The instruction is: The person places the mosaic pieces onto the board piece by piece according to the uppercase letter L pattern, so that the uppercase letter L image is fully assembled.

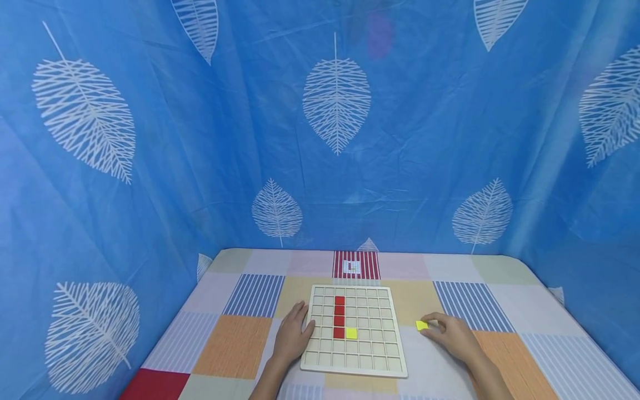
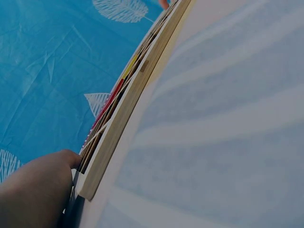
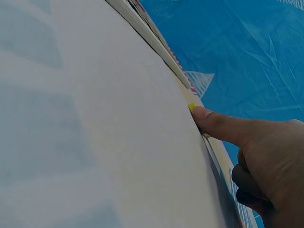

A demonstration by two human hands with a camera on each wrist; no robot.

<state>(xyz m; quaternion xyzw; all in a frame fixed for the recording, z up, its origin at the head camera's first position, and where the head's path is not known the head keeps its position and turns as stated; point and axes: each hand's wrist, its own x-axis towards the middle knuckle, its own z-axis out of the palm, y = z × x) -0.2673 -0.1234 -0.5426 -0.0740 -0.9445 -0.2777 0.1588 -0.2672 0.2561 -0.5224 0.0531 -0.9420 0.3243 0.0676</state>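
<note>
A cream gridded board (image 1: 369, 350) lies flat on the table. A column of red square tiles (image 1: 339, 321) fills several of its cells. One yellow tile (image 1: 351, 333) sits beside the lowest red one. My left hand (image 1: 292, 334) rests along the board's left edge, its thumb touching the rim; the left wrist view shows the thumb (image 2: 70, 157) at the board's side. To the right of the board, my right hand (image 1: 452, 336) pinches another yellow square tile (image 1: 421, 325) between thumb and fingers, low over the cloth. Most of that tile is hidden in the right wrist view.
A small card (image 1: 352, 267) printed with a grid and coloured squares lies beyond the board, near the table's far edge. A patchwork cloth (image 1: 235, 344) covers the table. Blue curtains (image 1: 400, 166) with white leaf prints stand behind and on both sides.
</note>
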